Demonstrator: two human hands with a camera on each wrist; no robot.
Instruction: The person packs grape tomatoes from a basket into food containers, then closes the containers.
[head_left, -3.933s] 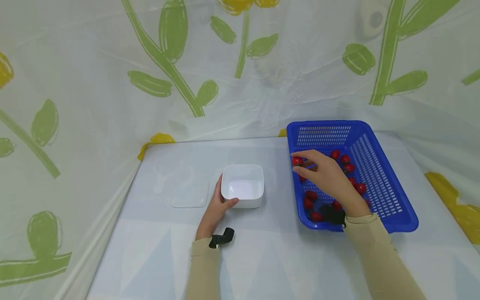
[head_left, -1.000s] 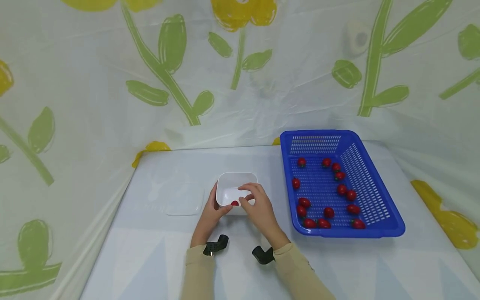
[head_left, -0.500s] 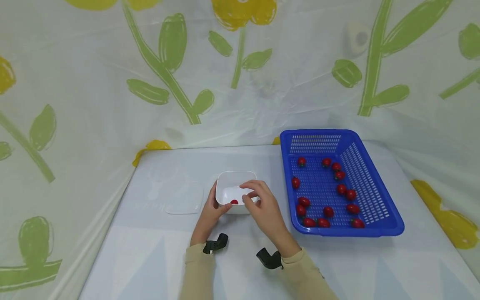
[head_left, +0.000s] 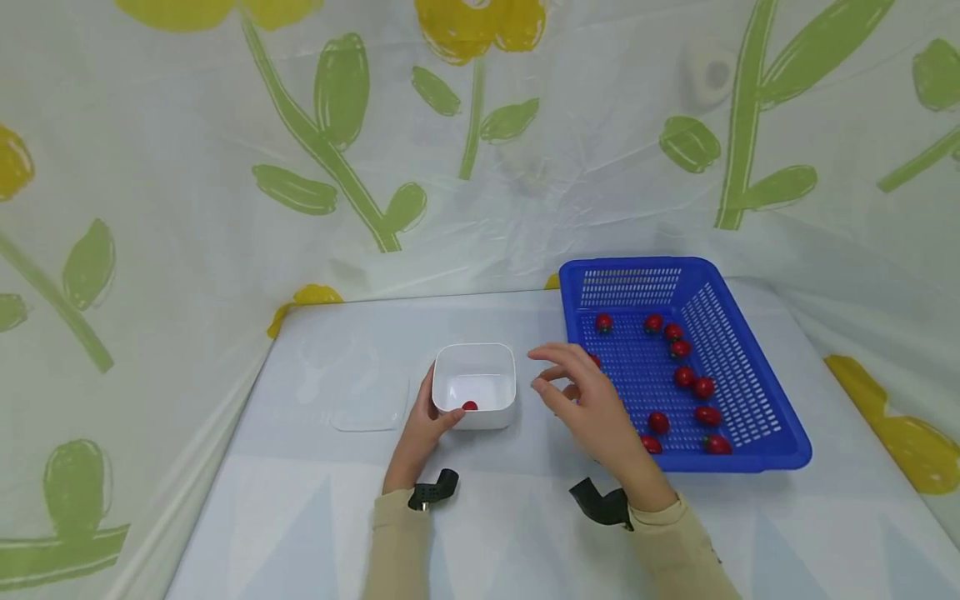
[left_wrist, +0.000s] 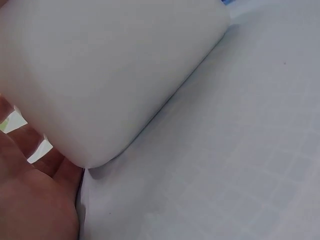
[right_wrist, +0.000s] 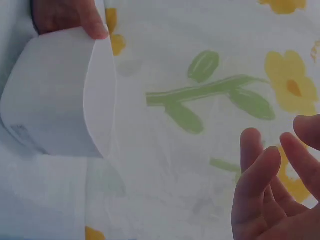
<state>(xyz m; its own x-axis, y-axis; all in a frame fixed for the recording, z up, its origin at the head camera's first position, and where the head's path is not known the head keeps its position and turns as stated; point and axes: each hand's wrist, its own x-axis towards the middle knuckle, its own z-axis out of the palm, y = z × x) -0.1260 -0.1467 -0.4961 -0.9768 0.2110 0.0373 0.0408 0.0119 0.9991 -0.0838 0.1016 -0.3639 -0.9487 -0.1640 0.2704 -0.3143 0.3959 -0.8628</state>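
Note:
A square white container (head_left: 487,421) stands on the table with one red cherry tomato (head_left: 469,406) inside, near its front wall. My left hand (head_left: 420,429) holds the container's left side, thumb over the front rim. Up close in the left wrist view, the fingers (left_wrist: 37,195) lie along the container's wall. Between the container and a blue basket (head_left: 738,462) hovers my right hand (head_left: 596,408), nothing in it and its fingers loosely bent. It partly covers the basket's left side. Several cherry tomatoes (head_left: 683,377) lie scattered on the basket floor.
A clear flat lid (head_left: 369,410) lies on the table left of the container. Behind the table hangs a white curtain (head_left: 555,217) printed with flowers. Each wrist carries a black camera mount (head_left: 600,504).
My right hand carried a cherry tomato from the basket to the container and let go of it inside. It has since moved right, away from the container. The left hand keeps its hold.

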